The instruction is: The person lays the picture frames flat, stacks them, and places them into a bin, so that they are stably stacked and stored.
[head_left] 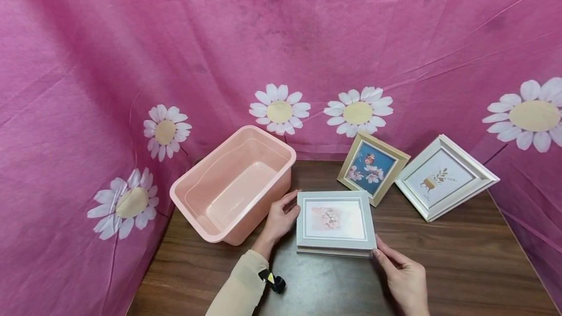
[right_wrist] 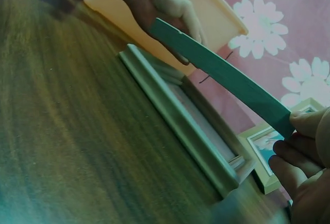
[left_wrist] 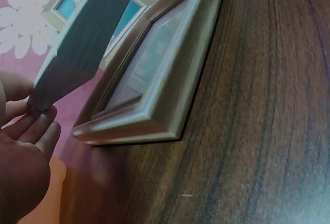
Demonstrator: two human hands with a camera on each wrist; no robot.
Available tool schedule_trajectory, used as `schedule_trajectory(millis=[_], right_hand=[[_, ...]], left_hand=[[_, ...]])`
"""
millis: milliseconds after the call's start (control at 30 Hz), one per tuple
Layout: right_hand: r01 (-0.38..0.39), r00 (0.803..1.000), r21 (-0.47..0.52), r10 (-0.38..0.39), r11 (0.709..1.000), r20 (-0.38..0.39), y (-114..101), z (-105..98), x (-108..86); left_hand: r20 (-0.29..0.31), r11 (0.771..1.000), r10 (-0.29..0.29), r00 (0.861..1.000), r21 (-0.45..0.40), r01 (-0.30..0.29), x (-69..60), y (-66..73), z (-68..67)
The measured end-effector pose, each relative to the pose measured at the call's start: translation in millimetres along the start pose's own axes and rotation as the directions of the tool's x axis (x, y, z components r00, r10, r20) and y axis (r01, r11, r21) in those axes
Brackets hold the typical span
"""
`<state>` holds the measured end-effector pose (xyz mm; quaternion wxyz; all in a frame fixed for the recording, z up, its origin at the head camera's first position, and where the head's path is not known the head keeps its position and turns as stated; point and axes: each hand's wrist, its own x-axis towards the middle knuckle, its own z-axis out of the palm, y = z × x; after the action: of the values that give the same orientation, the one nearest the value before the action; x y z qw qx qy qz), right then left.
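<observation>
A pale grey-blue picture frame [head_left: 333,244] with a pink blossom picture is held level, face up, between both hands. My left hand [head_left: 281,218] pinches its left side near the far corner; my right hand [head_left: 408,277] pinches its near right corner. Seen from the left wrist, the held frame [left_wrist: 93,43] hangs above a second frame [left_wrist: 175,90] lying face up on the table, with a gap between them. The right wrist view shows the held frame's thin edge [right_wrist: 227,77] over that lower frame [right_wrist: 180,121], which the upper one mostly hides in the head view.
An empty pink bin [head_left: 268,196] stands at left on the brown wooden table [head_left: 474,267]. At the back right are a gold frame [head_left: 391,179] with a blue picture and a silvery-white frame [head_left: 465,194]. Pink cloth [head_left: 281,38] with daisies hangs behind.
</observation>
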<state>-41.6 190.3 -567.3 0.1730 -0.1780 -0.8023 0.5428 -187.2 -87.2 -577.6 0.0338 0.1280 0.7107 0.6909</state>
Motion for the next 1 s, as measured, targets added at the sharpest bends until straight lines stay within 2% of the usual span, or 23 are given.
schedule_trajectory(millis=[167, 433, 700, 1000], right_hand=[[-0.005, 1.000, -0.013, 0.005, 1.000, 0.005, 5.9, 3.4, -1.2], [-0.017, 1.000, 0.063, 0.017, 0.998, 0.000, 19.1, 8.7, -2.5], [-0.033, 0.999, 0.035, 0.033, 0.999, -0.008, 24.9, 12.6, -3.8], [-0.053, 0.999, -0.023, 0.053, 0.998, -0.007, 27.7, 15.1, -6.4]], left_hand=[[0.012, 0.999, 0.017, 1.000, 0.030, -0.018, -0.5, -5.5, -0.7], [0.004, 0.999, 0.007, 1.000, 0.037, -0.007, -0.9, -10.0, 1.5], [0.001, 0.997, 0.012, 1.000, 0.071, -0.012, -1.7, -13.9, 2.6], [-0.021, 0.987, 0.012, 1.000, 0.160, -0.008, -2.4, -16.9, 2.7]])
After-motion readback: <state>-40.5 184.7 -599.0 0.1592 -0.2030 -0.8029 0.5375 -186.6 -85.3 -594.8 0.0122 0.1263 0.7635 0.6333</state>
